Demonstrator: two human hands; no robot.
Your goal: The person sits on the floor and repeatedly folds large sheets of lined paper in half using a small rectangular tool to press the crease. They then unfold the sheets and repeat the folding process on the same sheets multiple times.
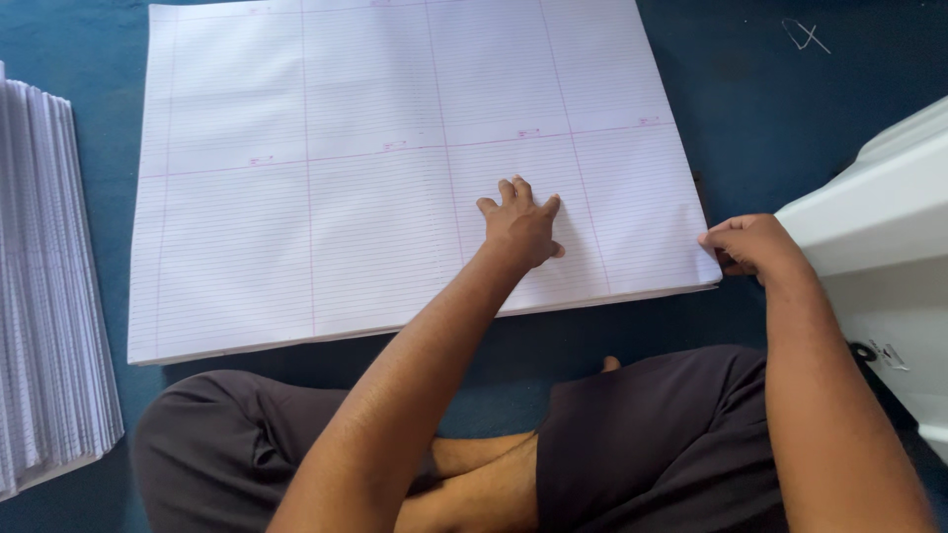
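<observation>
1. The large sheet of paper [395, 168] is showing white, ruled with fine grey-blue lines and divided into panels by thin pink lines.
2. The floor covering [750, 89] is showing deep blue, with a small white chalk cross [807, 36] marked on it.
3. The folded paper stack [44, 286] is showing white with grey ruling.
4. The shorts [652, 434] are looking dark charcoal.
5. The plastic object [879, 207] is showing plain white.

Dark blue floor [770, 89]; white furniture [879, 227] at right.

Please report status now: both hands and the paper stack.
Left hand flat, open, pressing on the ruled paper stack. Right hand pinching the stack's near right corner. Second paper pile at far left, apart.
</observation>
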